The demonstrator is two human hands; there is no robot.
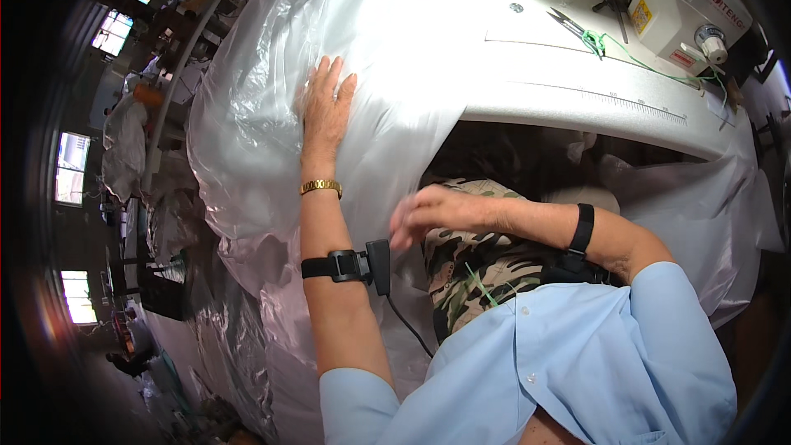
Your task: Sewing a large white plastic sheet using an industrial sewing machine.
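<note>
A large sheet of translucent white plastic film (255, 140) drapes over the left side of the sewing machine table and hangs down in folds. My left hand (329, 111) lies flat on the film with its fingers stretched out, below the lit sewing area. My right hand (432, 212) hovers over my lap near the film's hanging edge. Its fingers are slightly bent and smeared by motion, and I cannot make out anything in them. A black strap with a small box (378, 267) sits on my left forearm.
Green-handled thread snips (591, 39) lie on the white table (568, 74) at the right, near the sewing machine head (667, 37). Green thread trails from the snips. More plastic film (692, 206) hangs at the right. Green thread ends (478, 282) rest on my camouflage trousers.
</note>
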